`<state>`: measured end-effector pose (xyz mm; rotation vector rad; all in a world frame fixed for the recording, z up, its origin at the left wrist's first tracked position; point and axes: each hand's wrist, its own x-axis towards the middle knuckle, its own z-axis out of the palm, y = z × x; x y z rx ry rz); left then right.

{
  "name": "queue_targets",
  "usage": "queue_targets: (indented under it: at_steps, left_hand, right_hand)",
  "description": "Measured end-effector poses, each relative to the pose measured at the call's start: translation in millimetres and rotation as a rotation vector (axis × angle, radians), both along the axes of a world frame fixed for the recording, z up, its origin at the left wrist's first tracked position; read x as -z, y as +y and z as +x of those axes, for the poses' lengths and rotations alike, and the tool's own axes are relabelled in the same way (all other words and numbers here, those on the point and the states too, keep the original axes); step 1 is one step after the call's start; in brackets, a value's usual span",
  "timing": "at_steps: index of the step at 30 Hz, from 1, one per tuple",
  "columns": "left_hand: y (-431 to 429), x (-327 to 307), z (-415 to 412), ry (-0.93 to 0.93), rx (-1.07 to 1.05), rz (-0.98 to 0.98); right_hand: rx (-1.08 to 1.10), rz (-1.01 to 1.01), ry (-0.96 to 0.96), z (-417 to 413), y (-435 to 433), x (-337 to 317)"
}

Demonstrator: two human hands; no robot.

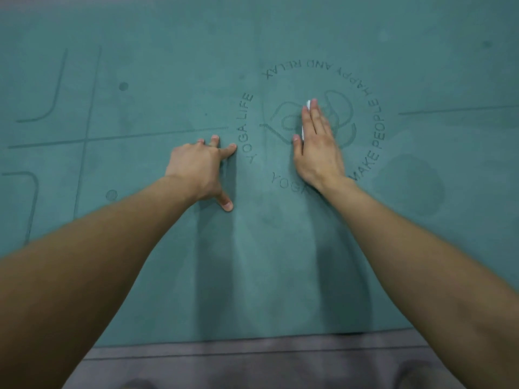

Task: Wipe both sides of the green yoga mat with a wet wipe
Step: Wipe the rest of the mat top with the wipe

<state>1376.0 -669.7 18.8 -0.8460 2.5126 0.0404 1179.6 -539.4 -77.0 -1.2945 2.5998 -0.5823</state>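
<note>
The green yoga mat point(168, 51) lies flat and fills most of the view, with a printed circle of lettering and a flower logo at its middle. My right hand point(317, 144) lies flat on the logo, fingers straight, pressing a white wet wipe point(307, 105) onto the mat; only a thin white strip shows along the fingers. My left hand point(202, 167) rests on the mat just left of the lettering, propped on spread fingertips and thumb, holding nothing.
The mat's near edge point(252, 339) runs across the bottom of the view, with grey floor point(252, 363) below it. Darker patches mark the mat to the right of the logo point(412, 183). Printed alignment lines cross the left part.
</note>
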Motion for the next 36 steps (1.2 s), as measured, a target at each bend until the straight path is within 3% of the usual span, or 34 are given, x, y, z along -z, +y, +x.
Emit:
queue_targets:
  at_steps: [2,6,11,15,19,21,25,29,32,36]
  left_hand:
    - [0.3,-0.1,0.0,0.004,0.000,0.001]
    - [-1.4,1.2,0.1,0.002,0.006,-0.004]
    - [-0.3,0.2,-0.2,-0.011,0.011,-0.013]
    - [0.5,-0.4,-0.3,-0.015,0.006,-0.011]
    - [2.4,-0.6,-1.1,-0.017,0.001,-0.008]
    - [2.5,-1.1,-1.6,-0.021,0.001,-0.008]
    - [3.4,-1.8,-2.2,-0.025,0.000,-0.012]
    - [3.1,-1.6,-3.1,-0.022,0.002,-0.012]
    - [2.0,-0.7,-4.0,-0.024,0.009,-0.020]
    - [-0.3,4.3,-3.0,-0.035,0.017,-0.029]
  right_hand:
    - [0.084,-0.115,-0.017,3.9,3.9,-1.7]
    - [0.215,-0.210,0.133,-9.5,10.7,-5.6]
    - [-0.031,-0.295,0.073,4.3,3.7,-21.8]
    - [0.048,-0.299,0.174,3.6,-3.1,-21.6]
    - [-0.034,-0.314,0.081,6.2,-5.6,-24.4]
    - [-0.051,-0.374,0.140,8.0,-4.2,-28.8]
    - [-0.462,-0.137,0.236,21.5,16.1,-15.6]
    - [-0.377,-0.164,0.146,26.2,30.4,-11.8]
    - [-0.469,0.111,0.094,49.5,37.2,-4.7]
    - [-0.410,0.178,0.106,54.6,35.4,1.8]
